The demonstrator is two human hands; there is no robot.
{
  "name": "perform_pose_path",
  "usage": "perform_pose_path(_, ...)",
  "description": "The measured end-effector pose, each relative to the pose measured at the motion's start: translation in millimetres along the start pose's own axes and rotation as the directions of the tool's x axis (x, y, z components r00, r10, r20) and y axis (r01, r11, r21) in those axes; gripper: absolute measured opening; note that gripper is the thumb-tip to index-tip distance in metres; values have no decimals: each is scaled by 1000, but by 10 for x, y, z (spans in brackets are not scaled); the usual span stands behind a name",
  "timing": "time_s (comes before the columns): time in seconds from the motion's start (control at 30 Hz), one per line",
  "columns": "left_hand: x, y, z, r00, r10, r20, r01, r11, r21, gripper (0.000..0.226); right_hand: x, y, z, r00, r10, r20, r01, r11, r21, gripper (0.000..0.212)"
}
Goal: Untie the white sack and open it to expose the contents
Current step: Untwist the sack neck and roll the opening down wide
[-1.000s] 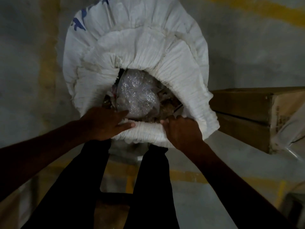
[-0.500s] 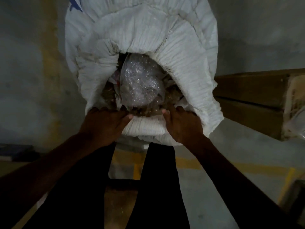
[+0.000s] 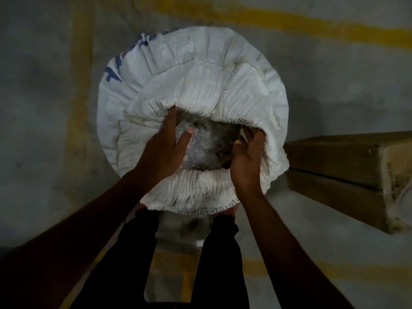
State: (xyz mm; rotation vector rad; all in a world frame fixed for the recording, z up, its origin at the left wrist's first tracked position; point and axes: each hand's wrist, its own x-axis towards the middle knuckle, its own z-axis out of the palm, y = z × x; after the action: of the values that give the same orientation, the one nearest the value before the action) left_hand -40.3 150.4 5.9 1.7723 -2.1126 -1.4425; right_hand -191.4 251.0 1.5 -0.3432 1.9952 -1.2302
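- White sack (image 3: 196, 85), frame centre, stands upright on the floor (image 3: 44, 108), mouth facing the camera.
- Blue print at upper left, unreadable.
- Left hand (image 3: 166, 148) spread over clear plastic (image 3: 198, 150).
- Right hand (image 3: 247, 159) curled, gripping the rolled rim.

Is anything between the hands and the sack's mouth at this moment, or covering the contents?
Nothing visible stands in the way. The left hand and right hand are at the mouth of the white sack, whose rim is rolled down. Clear plastic wrap and darker material inside are exposed; only the hands partly cover them.
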Motion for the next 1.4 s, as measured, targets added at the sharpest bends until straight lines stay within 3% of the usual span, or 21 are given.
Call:
perform_pose_path(0.17, 105, 79, 39, 970, 143, -198, -176, 971, -160, 75, 98, -141, 42, 967, -247, -64, 244, 968, -54, 67)
perform_pose_path(0.27, 203, 74, -6, 934, 187, -305, -237, 962, -135, 62, 312, -126, -9, 911, -387, -139, 343, 902, -264, 26)
perform_pose_path(0.33, 264, 92, -53, 898, 256, -359, -279, 960, -13, 47, 416, -163, -40, 895, -444, -37, 399, 836, -378, 13)
perform_pose_path(0.43, 365, 91, -130, 865, 355, -355, -299, 932, 205, 36, 502, -224, 0, 851, -490, 190, 489, 608, -626, 47)
perform_pose_path(0.53, 498, 45, -219, 873, 393, -288, -309, 903, 297, 57, 593, -330, 75, 849, -490, 196, 464, 517, -719, 60)
perform_pose_path(0.6, 570, 67, -257, 878, 394, -270, -326, 908, 264, 68, 694, -439, 129, 861, -492, 133, 426, 551, -718, 56)
perform_pose_path(0.63, 592, 102, -267, 878, 390, -278, -332, 914, 232, 70, 746, -505, 154, 880, -463, 106, 406, 617, -674, 55)
perform_pose_path(0.73, 692, 243, -320, 873, 371, -317, -332, 927, 172, 63, 892, -742, 243, 923, -381, 58, 370, 833, -411, 60)
perform_pose_path(0.83, 860, 366, -400, 856, 403, -326, -361, 915, 182, 51, 993, -927, 364, 948, -318, 17, 315, 927, -203, 60)
perform_pose_path(0.93, 1060, 441, -516, 823, 474, -312, -422, 879, 221, 59, 1109, -1009, 385, 904, -427, -19, 410, 878, -248, 53)
perform_pose_path(1.03, 1221, 477, -638, 796, 531, -292, -467, 845, 262, 61, 1327, -1013, 318, 795, -599, 95, 587, 721, -368, 46)
perform_pose_path(1.1, 1278, 495, -709, 787, 553, -272, -476, 826, 301, 60, 1447, -1076, 298, 769, -624, 139, 630, 703, -331, 40)
perform_pose_path(1.17, 1314, 508, -791, 777, 574, -258, -474, 804, 360, 55, 1503, -1159, 311, 766, -612, 197, 640, 692, -335, 43)
perform_pose_path(1.23, 1351, 503, -873, 764, 591, -260, -464, 783, 415, 51, 1477, -1243, 355, 721, -646, 251, 686, 614, -391, 52)
perform_pose_path(1.3, 1399, 512, -940, 765, 582, -277, -448, 789, 421, 53, 1467, -1266, 409, 748, -622, 233, 663, 686, -300, 56)
perform_pose_path(1.4, 1439, 536, -960, 790, 562, -246, -475, 814, 334, 60, 1469, -1287, 469, 888, -392, 240, 420, 904, -80, 65)
